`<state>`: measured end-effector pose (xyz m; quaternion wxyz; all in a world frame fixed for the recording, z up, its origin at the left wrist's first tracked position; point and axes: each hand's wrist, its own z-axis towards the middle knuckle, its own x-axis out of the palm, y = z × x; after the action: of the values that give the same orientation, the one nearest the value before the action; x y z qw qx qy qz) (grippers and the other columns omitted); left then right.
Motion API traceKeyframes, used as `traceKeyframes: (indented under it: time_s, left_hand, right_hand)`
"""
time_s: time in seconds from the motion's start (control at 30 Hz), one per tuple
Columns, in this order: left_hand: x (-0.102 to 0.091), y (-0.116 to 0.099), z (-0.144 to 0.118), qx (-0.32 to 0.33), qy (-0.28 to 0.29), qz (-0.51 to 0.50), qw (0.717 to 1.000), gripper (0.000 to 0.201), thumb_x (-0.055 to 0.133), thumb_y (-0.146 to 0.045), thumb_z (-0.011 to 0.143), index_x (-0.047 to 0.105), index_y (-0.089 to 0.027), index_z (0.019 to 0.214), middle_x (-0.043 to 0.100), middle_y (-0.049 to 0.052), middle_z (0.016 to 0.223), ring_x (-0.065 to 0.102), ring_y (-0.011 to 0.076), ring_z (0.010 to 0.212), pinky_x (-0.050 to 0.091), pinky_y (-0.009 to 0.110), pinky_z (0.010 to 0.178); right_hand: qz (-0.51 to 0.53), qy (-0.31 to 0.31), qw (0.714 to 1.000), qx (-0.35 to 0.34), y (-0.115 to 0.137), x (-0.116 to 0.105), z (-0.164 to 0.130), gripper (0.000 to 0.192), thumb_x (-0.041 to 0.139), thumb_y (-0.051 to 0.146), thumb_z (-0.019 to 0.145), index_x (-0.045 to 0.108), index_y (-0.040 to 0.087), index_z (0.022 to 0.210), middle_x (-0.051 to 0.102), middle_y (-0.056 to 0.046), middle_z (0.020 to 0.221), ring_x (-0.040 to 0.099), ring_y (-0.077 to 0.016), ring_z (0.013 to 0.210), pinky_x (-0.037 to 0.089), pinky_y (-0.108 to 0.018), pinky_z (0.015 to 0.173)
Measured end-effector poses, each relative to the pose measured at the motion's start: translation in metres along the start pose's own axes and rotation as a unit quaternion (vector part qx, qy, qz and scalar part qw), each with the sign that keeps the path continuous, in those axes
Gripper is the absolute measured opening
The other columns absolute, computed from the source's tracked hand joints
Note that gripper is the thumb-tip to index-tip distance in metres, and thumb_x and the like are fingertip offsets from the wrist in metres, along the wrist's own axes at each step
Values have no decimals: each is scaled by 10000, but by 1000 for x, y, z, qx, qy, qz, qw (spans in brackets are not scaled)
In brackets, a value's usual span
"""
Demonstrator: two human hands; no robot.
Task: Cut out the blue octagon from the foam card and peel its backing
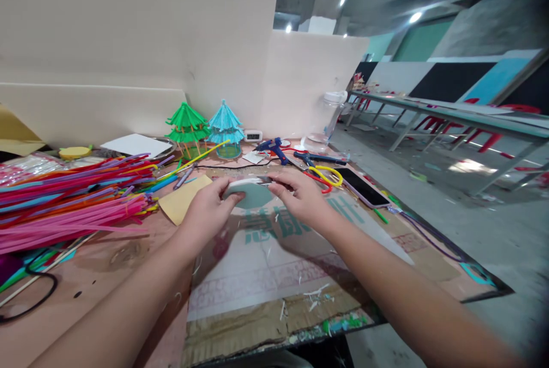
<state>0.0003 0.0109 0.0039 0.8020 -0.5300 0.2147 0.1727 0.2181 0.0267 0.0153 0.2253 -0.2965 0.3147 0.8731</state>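
Observation:
My left hand [208, 208] is closed on the left edge of a round pale disc [250, 196], thumb on the near face and fingers behind. The disc is tilted up over the printed sheet [257, 276], its white rim uppermost. At the disc's upper right edge my right hand [304, 199] pinches a small grey blade-like tool [265, 180]; its exact kind is partly hidden by the fingers. Thin white shavings [316, 299] lie on the cardboard below. Just beyond the right hand are scissors [328, 175] with yellow and red handles.
Bundles of coloured pipe cleaners [77, 202] fill the left side. Behind stand a green tiered pavilion [187, 125] and a blue one [225, 125]. A blue glue gun [274, 149], a phone [362, 188] and a clear jug [328, 119] sit toward the back right. White boards [128, 30] rise behind.

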Motion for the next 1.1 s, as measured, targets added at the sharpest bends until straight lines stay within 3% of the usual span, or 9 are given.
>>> traceKeyframes:
  time_s: [0.3, 0.5, 0.7, 0.9, 1.1]
  left_hand:
    - [1, 3, -2, 50, 8, 95, 994, 195, 526, -296, 864, 668, -217, 972, 708, 27, 907, 625, 217, 816, 417, 286, 684]
    - [1, 4, -3, 69, 10, 105, 992, 202, 525, -270, 868, 662, -225, 1009, 722, 34, 1000, 646, 226, 899, 439, 291, 742]
    - [0, 4, -3, 63, 18, 128, 990, 165, 536, -251, 874, 673, -223, 962, 725, 33, 939, 647, 232, 851, 424, 296, 703]
    - [-1, 3, -2, 49, -4, 110, 993, 219, 539, -256, 882, 664, -226, 1059, 724, 37, 1035, 648, 237, 938, 436, 297, 764]
    - [-3, 3, -1, 51, -14, 94, 994, 169, 530, -244, 887, 658, -227, 997, 723, 26, 971, 649, 221, 900, 428, 282, 736]
  right_hand:
    - [-30, 22, 999, -20, 6, -1, -2, 273, 525, 338, 947, 700, 204, 1109, 668, -57, 836, 603, -190, 813, 460, -318, 741]
    - [-39, 23, 998, -40, 3, 2, -4, 308, 494, 387, 961, 709, 209, 1095, 650, -55, 794, 598, -192, 793, 454, -314, 728]
    - [-53, 18, 997, -49, 1, 5, -5, 293, 492, 374, 965, 723, 215, 1050, 672, -58, 805, 616, -196, 802, 463, -321, 729]
    - [-20, -58, 998, 1, -4, 0, -1, 258, 518, 326, 945, 683, 197, 1096, 696, -90, 990, 632, -217, 921, 486, -346, 789]
    - [-12, -38, 999, 7, 4, -3, -1, 299, 626, 356, 878, 660, 170, 1111, 667, -53, 835, 569, -167, 702, 450, -292, 655]
